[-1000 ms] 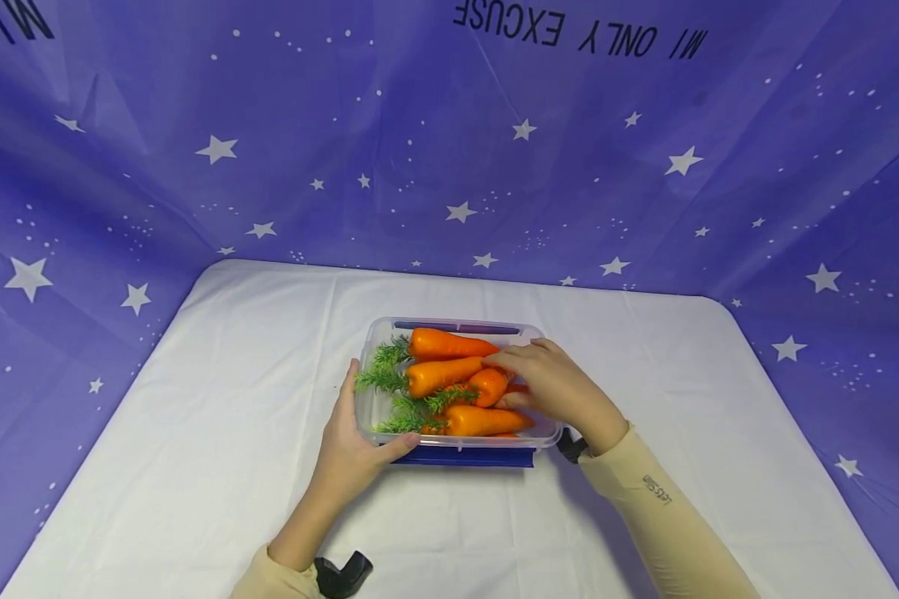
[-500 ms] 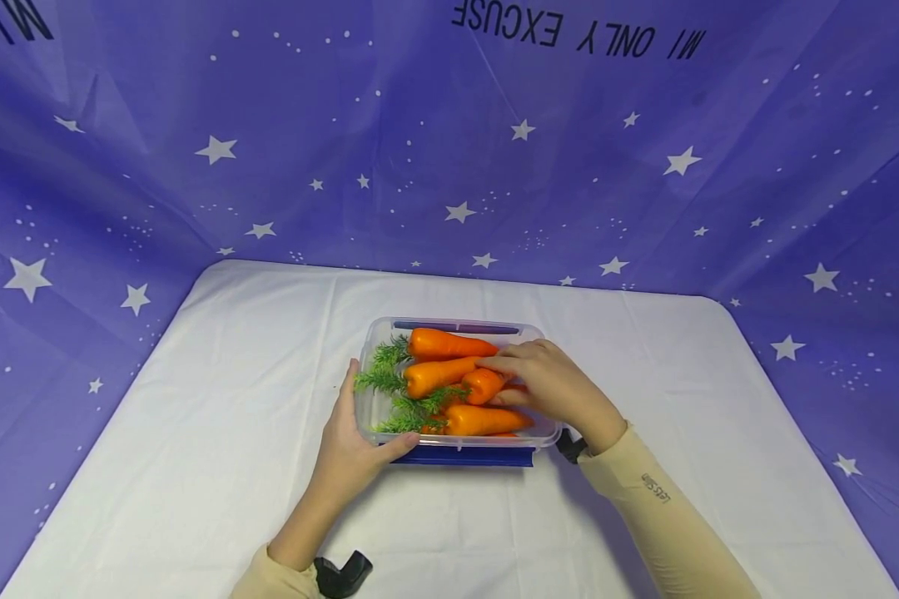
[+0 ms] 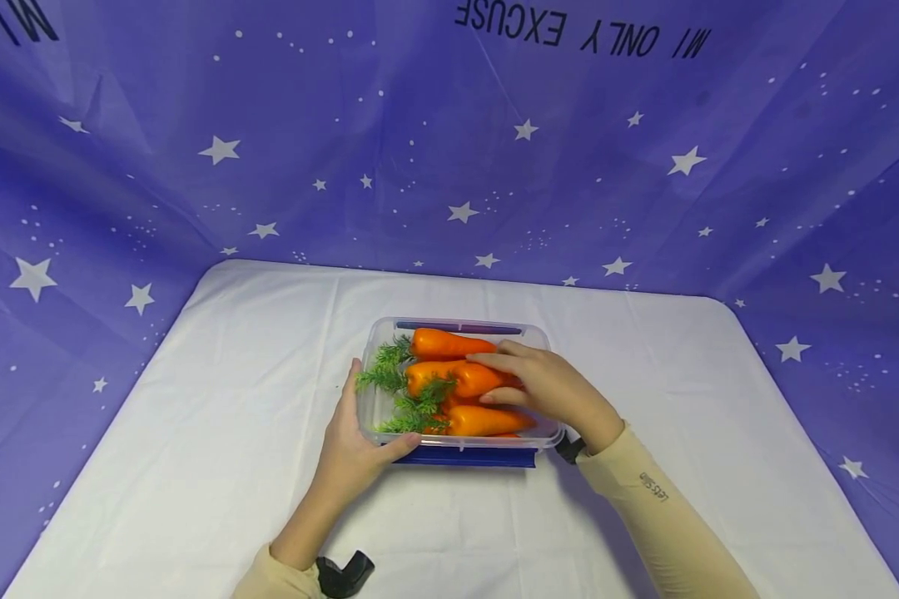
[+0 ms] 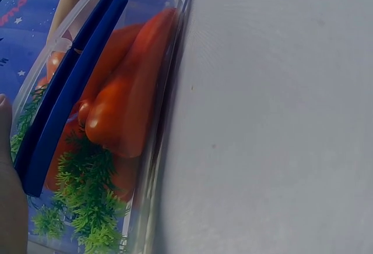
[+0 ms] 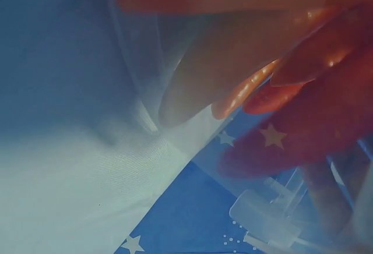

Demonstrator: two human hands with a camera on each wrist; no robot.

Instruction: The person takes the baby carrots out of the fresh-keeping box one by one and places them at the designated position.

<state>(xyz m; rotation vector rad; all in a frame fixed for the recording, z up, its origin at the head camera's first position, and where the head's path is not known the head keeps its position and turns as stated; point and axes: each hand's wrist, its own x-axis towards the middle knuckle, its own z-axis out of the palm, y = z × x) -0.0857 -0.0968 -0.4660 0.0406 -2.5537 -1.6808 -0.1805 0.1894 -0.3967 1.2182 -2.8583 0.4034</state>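
Note:
A clear plastic food storage container (image 3: 550, 428) with a blue clip flap (image 3: 460, 457) along its front stands on the table, holding several orange carrots with green tops. My left hand (image 3: 350, 453) grips its front left corner, thumb over the front rim and fingers along the left side. Inside, my right hand (image 3: 550, 381) pinches one carrot (image 3: 472, 379) between thumb and fingers, lying over the others. Another carrot (image 3: 449, 343) lies along the back wall, and one more carrot (image 3: 483, 420) along the front. The left wrist view shows carrots (image 4: 113, 117) through the container's side wall.
A white cloth (image 3: 217, 433) covers the table. Purple star-printed fabric (image 3: 464, 150) hangs behind it and along both sides. Black wrist mounts (image 3: 345, 574) sit at both sleeves.
My right hand has moved the pinched carrot slightly left and laid it lower among the others, its green top now over the front ones. My left hand stays on the container.

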